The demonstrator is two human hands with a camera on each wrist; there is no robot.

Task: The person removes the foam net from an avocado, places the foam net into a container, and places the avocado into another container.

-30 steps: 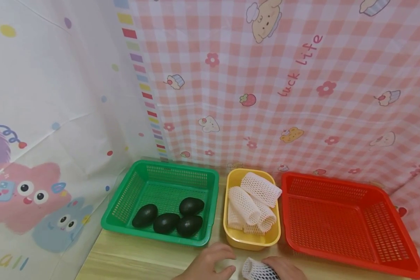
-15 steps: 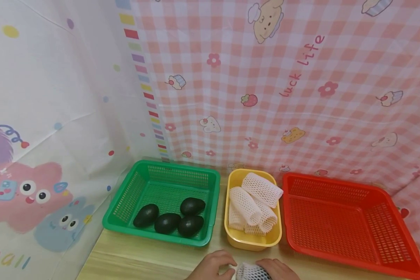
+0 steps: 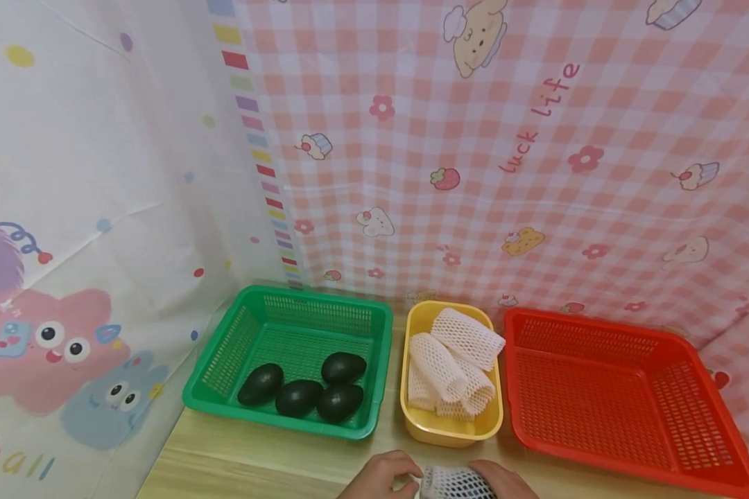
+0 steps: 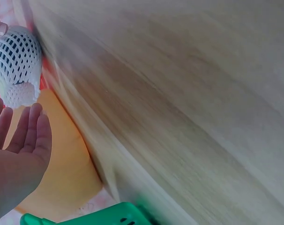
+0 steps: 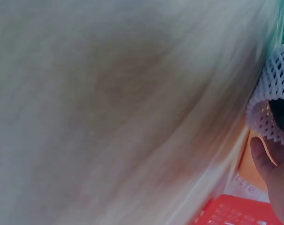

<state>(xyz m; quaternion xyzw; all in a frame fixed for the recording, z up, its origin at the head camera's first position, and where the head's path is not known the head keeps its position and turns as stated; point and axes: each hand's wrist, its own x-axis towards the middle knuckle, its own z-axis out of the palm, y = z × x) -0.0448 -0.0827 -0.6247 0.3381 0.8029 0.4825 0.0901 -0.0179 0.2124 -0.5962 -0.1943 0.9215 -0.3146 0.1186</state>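
Note:
A dark avocado sits inside a white foam net sleeve at the bottom edge of the head view. My right hand grips the sleeved fruit from the right side. In the right wrist view the dark fruit shows in the sleeve's near opening. My left hand is at the sleeve's left end, fingers gently bent. Its fingertips lie right at the sleeve's open rim in the left wrist view, with no firm grip showing.
Behind the hands stands a yellow bin of several foam net sleeves. To the left, a green basket contains several avocados. A red basket stands at the right. All rest on a wooden table before a checked cloth.
My left hand has moved right to the end of the sleeve, closing the earlier gap. The sleeve and right hand have shifted slightly, and the sleeve now lies more level.

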